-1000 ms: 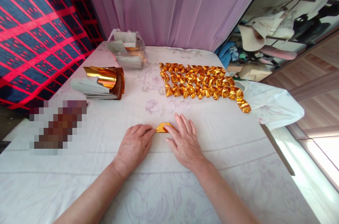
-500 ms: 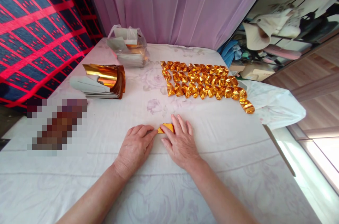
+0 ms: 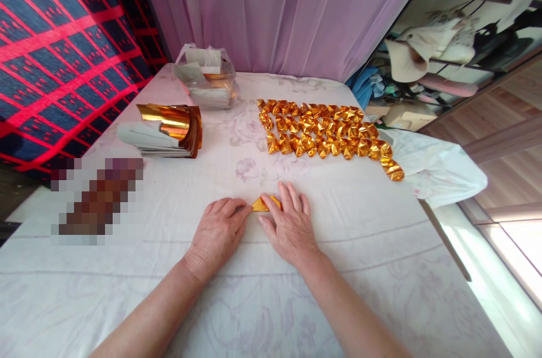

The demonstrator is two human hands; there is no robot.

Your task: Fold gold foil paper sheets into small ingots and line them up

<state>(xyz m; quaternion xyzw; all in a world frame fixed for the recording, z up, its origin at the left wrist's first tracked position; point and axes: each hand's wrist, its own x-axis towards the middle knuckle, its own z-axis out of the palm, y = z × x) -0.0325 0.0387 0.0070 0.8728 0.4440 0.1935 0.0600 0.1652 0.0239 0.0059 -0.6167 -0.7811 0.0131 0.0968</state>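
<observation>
A small folded piece of gold foil paper (image 3: 259,205) lies flat on the cloth between my hands. My left hand (image 3: 218,234) has its thumb and fingertips closed at the paper's pointed left end. With fingers spread, my right hand (image 3: 292,228) rests over the right part of the paper, its index finger pressing across the top. The paper's right side is partly covered by that hand. Beyond my hands, several folded gold foil pieces (image 3: 322,127) sit in rows. At the left stands a bent stack of gold foil sheets (image 3: 169,132), grey-white on the back.
A pale flowered cloth covers the table (image 3: 178,188). Behind the stack is a clear plastic bag (image 3: 209,78) of more sheets. A white plastic bag (image 3: 444,166) hangs at the right edge. Shelves (image 3: 449,47) stand beyond. A pixelated patch (image 3: 99,200) hides something at the left.
My right index finger has slid slightly right along the paper, and more of its gold left end shows. My left hand stays at its tip. The camera view has shifted slightly.
</observation>
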